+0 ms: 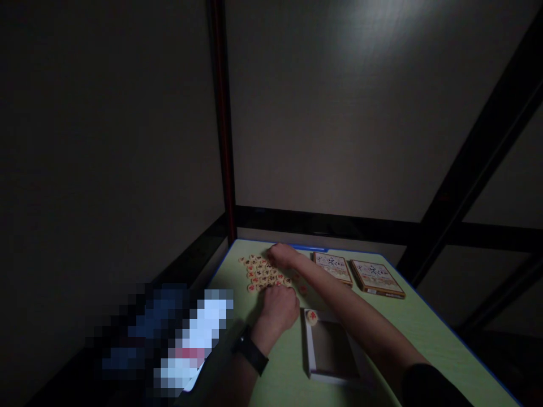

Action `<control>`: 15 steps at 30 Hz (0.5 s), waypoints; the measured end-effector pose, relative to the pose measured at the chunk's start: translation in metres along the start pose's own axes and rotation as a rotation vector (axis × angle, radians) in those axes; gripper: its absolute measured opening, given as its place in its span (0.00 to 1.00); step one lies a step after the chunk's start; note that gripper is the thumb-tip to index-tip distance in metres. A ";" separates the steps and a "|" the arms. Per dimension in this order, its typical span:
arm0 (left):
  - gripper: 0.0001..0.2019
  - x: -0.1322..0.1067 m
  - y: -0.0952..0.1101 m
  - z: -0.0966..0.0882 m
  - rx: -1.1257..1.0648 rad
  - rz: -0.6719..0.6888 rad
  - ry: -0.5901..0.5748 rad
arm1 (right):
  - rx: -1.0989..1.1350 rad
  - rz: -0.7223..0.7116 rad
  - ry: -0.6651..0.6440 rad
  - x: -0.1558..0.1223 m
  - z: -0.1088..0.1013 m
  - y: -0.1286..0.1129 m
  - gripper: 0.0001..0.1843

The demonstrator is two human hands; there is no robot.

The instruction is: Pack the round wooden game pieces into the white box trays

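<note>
A cluster of round wooden xiangqi pieces [263, 275], marked in red and black, lies packed together on the green table. At its near edge is my left hand [280, 304], with a dark watch [253, 351] on the wrist. Its fingers curl down against the pieces, and the fingertips are hidden. My right hand [281, 255] reaches across to the far right edge of the cluster, also closed, its fingertips out of sight. Neither hand shows clearly what it holds. One red-marked xiangqi piece [311, 317] sits in the upper left corner of an open box [309, 350].
Two flat printed boxes, one on the left [333, 267] and one on the right [377, 277], lie beyond my right forearm. A few loose pieces [302, 289] are right of the cluster. The table [441, 345] has a blue edge; dark walls stand behind and left. A pixelated bright area covers the lower left.
</note>
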State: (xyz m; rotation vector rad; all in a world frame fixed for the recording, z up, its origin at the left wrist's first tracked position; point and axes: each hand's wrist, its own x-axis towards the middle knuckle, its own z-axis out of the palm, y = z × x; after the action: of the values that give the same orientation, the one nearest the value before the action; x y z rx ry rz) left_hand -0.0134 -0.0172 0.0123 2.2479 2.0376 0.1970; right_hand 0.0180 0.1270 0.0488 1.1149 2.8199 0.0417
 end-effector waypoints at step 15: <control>0.19 0.001 0.000 0.000 -0.035 0.003 0.004 | -0.015 0.010 -0.042 0.009 -0.001 -0.012 0.15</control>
State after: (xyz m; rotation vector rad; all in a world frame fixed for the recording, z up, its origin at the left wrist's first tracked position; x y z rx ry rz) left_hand -0.0138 -0.0160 0.0123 2.2323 2.0170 0.2360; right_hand 0.0032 0.1249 0.0480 1.1141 2.7728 0.0400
